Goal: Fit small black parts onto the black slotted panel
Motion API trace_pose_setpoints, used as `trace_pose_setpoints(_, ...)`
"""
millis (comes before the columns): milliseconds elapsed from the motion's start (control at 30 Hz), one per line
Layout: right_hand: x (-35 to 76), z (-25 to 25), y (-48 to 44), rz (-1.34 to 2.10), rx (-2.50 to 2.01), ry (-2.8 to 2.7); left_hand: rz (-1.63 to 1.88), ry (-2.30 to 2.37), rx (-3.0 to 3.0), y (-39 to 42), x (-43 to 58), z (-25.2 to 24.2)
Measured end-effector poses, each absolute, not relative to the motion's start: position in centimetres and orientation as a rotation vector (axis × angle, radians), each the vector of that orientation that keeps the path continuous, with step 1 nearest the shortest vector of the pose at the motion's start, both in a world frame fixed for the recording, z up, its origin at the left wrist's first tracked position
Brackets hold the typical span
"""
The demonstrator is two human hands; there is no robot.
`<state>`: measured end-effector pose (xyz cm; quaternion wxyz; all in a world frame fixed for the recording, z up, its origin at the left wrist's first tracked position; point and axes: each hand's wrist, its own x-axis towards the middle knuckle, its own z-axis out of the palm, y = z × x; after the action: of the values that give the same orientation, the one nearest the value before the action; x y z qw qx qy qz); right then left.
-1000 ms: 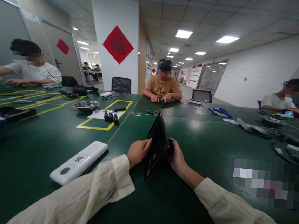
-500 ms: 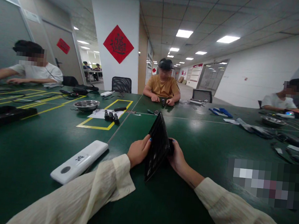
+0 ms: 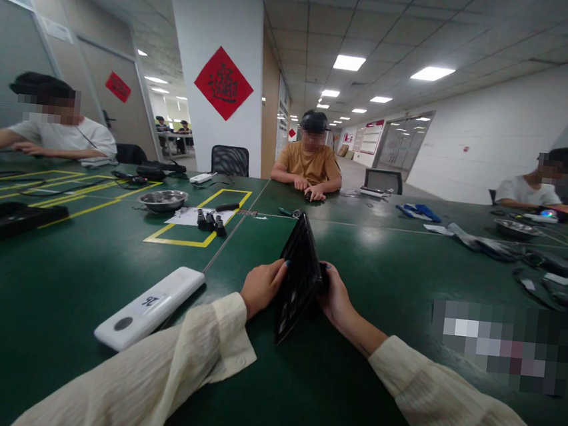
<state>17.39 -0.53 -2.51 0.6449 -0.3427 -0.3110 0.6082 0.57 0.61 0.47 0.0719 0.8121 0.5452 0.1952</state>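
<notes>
Left hand [image 3: 263, 287] and right hand [image 3: 336, 300] clasp upright black tray [image 3: 299, 275] on green table [image 3: 55, 298].

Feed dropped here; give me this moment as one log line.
left hand: holds black panel | right hand: holds panel | panel: on edge, tilted, on green table | white device: left, apart

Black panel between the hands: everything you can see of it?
The black panel is thin, flat and rectangular, matte, plastic by the look. It stands on edge on the green table, tilted, its far corner raised. Its left face shows rows of small pale marks, too blurred to read. The left hand presses that face; the right hand grips the opposite side.
</notes>
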Motion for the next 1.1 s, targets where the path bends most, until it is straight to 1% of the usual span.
trace_pose_setpoints(567, 17.43, -2.73, -0.35, 1.384, -0.781, -0.716, 0.678, 1.627, 2.375, 1.0, 0.61, -0.04)
trace_pose_setpoints(967, 17.45, -2.79, -0.53, 1.391, -0.763, -0.726, 0.589, 1.657, 2.434, 0.69, 0.49, 0.36)
trace_pose_setpoints(1100, 17.41, -2.88, -0.41, 1.396, -0.755, -0.721, 0.602, 1.597, 2.419, 0.66, 0.48, 0.5)
